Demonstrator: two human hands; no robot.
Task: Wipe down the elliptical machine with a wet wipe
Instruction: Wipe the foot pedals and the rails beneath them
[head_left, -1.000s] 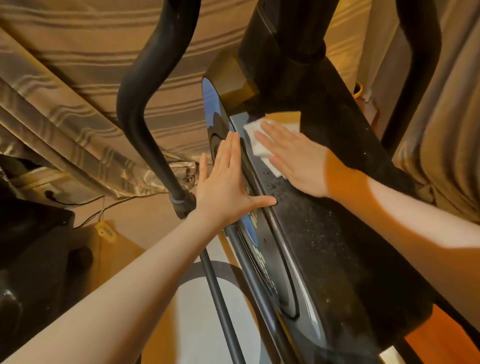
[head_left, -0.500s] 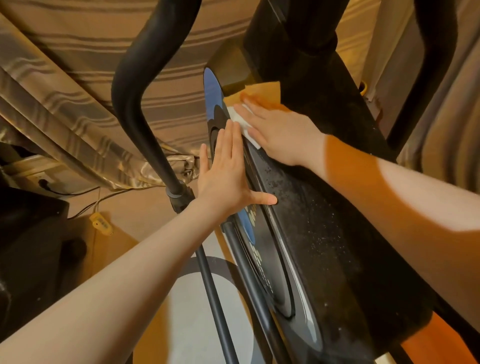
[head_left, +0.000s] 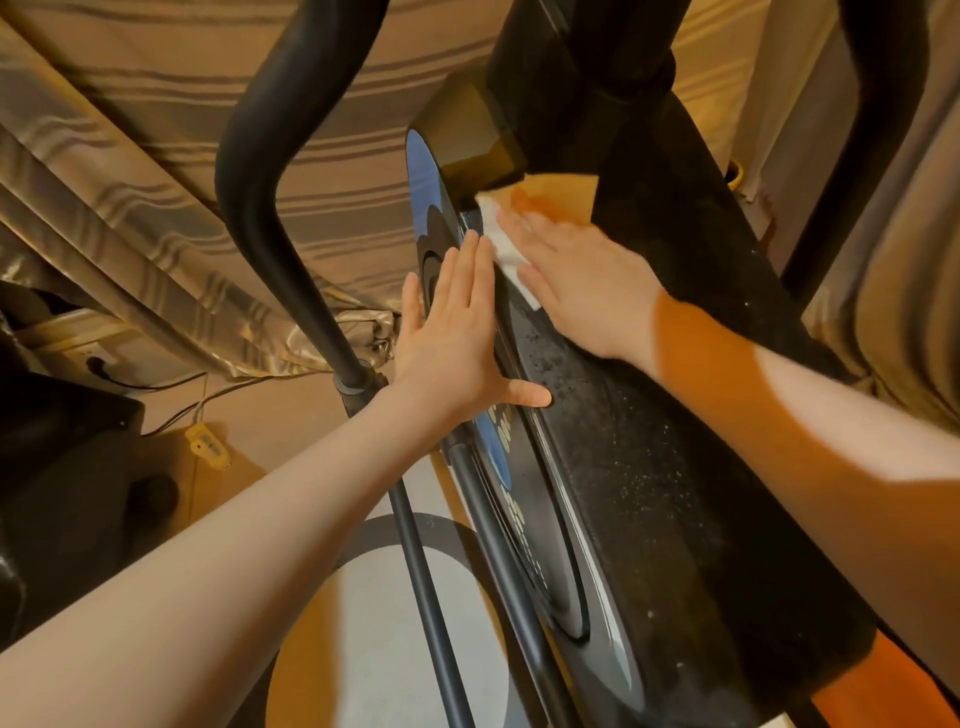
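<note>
The black elliptical machine (head_left: 665, 519) fills the middle and right, its top cover dusty with pale specks. A white wet wipe (head_left: 506, 249) lies flat on the upper part of that cover. My right hand (head_left: 582, 280) presses on the wipe with straight fingers, hiding most of it. My left hand (head_left: 457, 343) lies flat against the machine's left side panel with the blue marking, fingers straight, thumb spread onto the cover's edge.
A curved black handlebar (head_left: 270, 171) rises left of the machine and joins a thin rod (head_left: 421, 566). Striped curtain (head_left: 156, 156) hangs behind. A yellow power strip (head_left: 210, 446) with cables lies on the floor at left. Another dark bar (head_left: 862, 135) stands at right.
My right hand has slid the wipe up the cover and toward its left edge, then drawn back slightly. My left hand has stayed pressed on the side panel.
</note>
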